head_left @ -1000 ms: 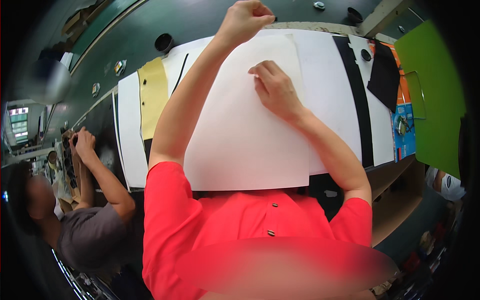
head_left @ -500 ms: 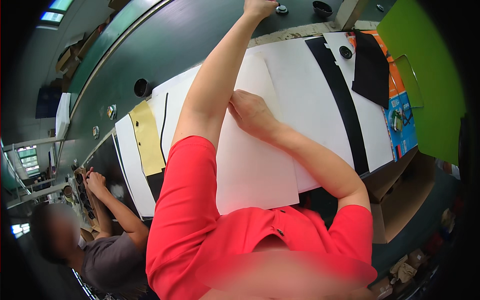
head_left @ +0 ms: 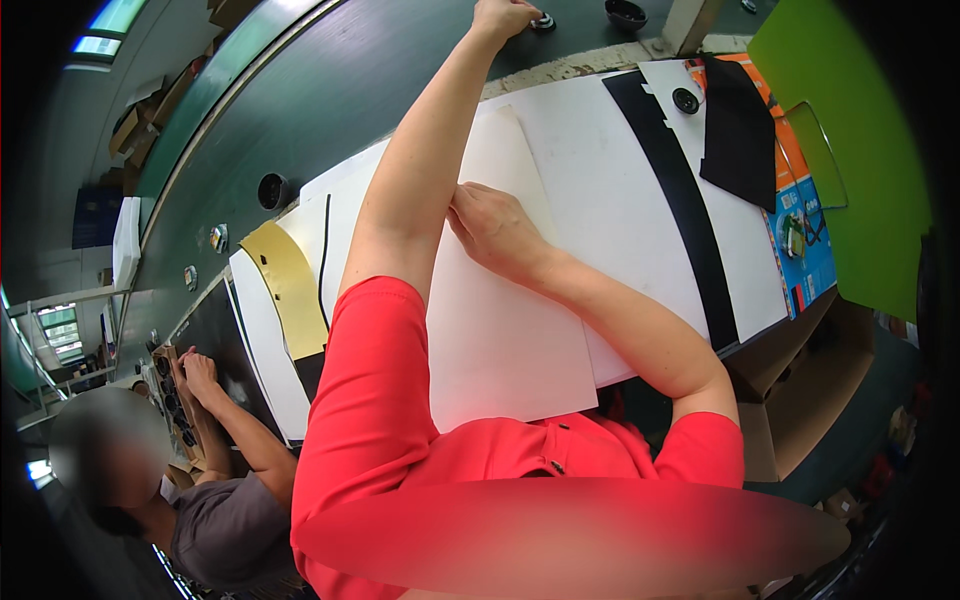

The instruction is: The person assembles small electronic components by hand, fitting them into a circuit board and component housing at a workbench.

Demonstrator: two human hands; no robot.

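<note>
My left arm stretches across to the far green surface. At the top edge of the view my left hand (head_left: pixel 506 17) has its fingers bent and closed at a small round silver-and-black part (head_left: pixel 543 22); its fingertips meet the part's left side. My right hand (head_left: pixel 498 232) rests low over a large white sheet (head_left: pixel 510 340), beside my left forearm. Its fingers are curled together, and the tips are partly hidden by that forearm, so what they pinch, if anything, does not show.
Black cups (head_left: pixel 626 14) and small parts (head_left: pixel 219 237) stand on the green surface (head_left: pixel 330 110). Right of my hands lie a black strip (head_left: pixel 680 210), a round black part (head_left: pixel 686 100) and black cloth (head_left: pixel 738 135). A yellow sheet (head_left: pixel 290 290) lies left, near a co-worker's hands (head_left: pixel 200 375).
The view has turned slightly. Cups and parts on the green surface have shifted left, and my left hand's fingertips are closer to the small round part. My right hand stays in place.
</note>
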